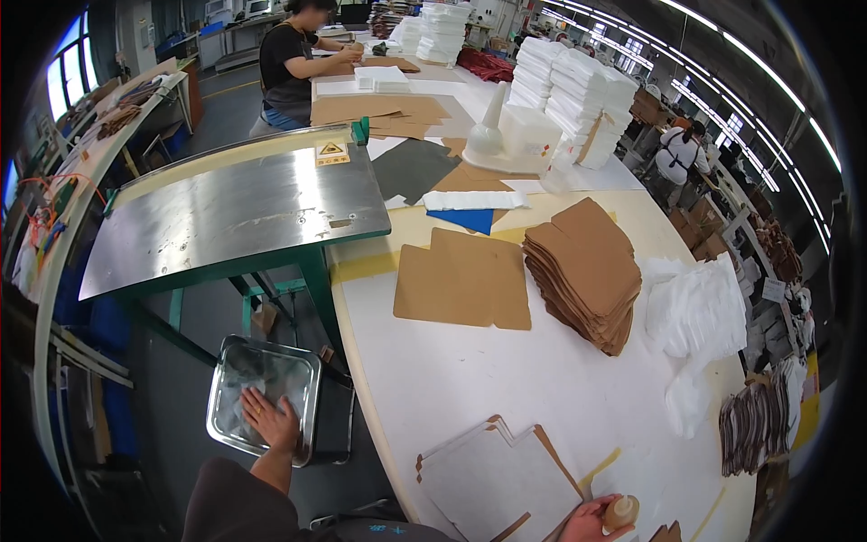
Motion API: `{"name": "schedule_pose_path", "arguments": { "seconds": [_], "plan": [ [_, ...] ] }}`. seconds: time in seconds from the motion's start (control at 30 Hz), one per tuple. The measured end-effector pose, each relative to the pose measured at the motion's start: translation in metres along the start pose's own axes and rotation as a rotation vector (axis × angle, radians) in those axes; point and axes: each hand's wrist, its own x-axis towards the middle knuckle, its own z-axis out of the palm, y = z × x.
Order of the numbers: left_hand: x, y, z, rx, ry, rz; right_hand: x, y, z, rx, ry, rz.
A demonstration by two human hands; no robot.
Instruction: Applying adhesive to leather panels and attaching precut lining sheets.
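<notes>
My left hand [271,422] is down in a shiny metal tray [309,397], its fingers stretched out flat over a pale, wet-looking patch I cannot make out clearly. My right hand [591,522], at the table's near edge, is wrapped round a small yellowish squeeze bottle [621,512]. Beside that hand lies a flat white-faced sheet [497,474] with brown leather-like edges and cut-out corners. Further up the table are a single flat brown piece [462,285] and a fanned stack of brown pieces [587,271].
A green-framed metal-topped machine table [244,208] stands at the left. Crumpled white sheets [695,307] lie at the right edge. Beyond are a white funnel-topped container [488,140] and white stacks [573,86]. A co-worker [298,68] sits at the table's far end.
</notes>
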Motion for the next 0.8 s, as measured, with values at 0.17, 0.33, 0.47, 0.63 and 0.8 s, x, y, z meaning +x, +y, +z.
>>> {"name": "schedule_pose_path", "arguments": {
  "seconds": [0.17,0.33,0.47,0.63,0.8],
  "plan": [
    [-0.001,-0.004,0.001,-0.010,0.037,0.020,-0.005,0.001,0.000,-0.028,-0.035,-0.010],
    [-0.002,-0.001,-0.001,-0.013,0.018,0.012,-0.007,0.000,0.004,-0.036,-0.051,0.008],
    [-0.002,-0.003,0.000,-0.015,0.020,0.017,-0.004,-0.002,-0.003,-0.002,-0.049,0.012],
    [-0.001,0.005,-0.008,-0.008,-0.024,0.002,-0.005,-0.001,0.002,0.002,-0.045,0.023],
    [-0.002,0.003,-0.007,0.002,-0.010,0.003,-0.005,0.001,0.009,-0.031,-0.049,0.038]
  ]
}}
